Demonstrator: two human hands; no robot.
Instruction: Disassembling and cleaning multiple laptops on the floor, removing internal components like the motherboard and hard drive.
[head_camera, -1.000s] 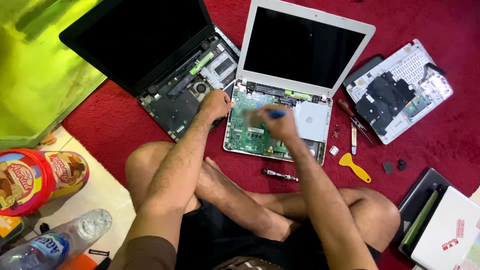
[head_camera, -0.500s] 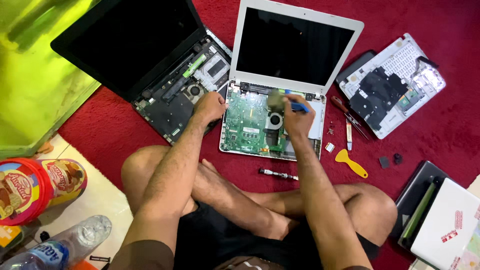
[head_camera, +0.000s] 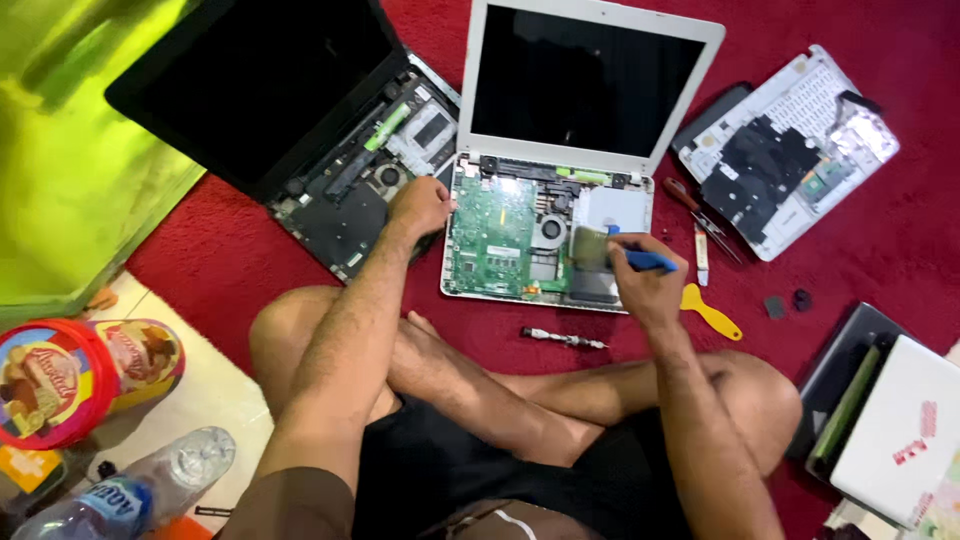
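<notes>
Blue-handled brush (head_camera: 640, 260) gripped in your right hand (head_camera: 648, 285), sweep lightly across the white laptop's green circuit board (head_camera: 492, 235) while your left hand (head_camera: 420, 205) lies flat, holding nothing, steadying its edge.

We sit before two opened laptops: stripped laptop (head_camera: 545, 235) centre, second laptop (head_camera: 340, 170) to its left, keyboard cover (head_camera: 790, 150) right, screwdriver bit (head_camera: 563, 338) nearer us.

Black screen (head_camera: 255, 90): upper left, dark, tilted rectangle.
White-framed screen (head_camera: 585, 80): top centre, dark, upright.
Tubs (head_camera: 75, 375): lower left, round, red and yellow labels.
Bottle label (head_camera: 105, 505): bottom left, blue.
White box (head_camera: 900, 430): lower right, red stickers.
</notes>
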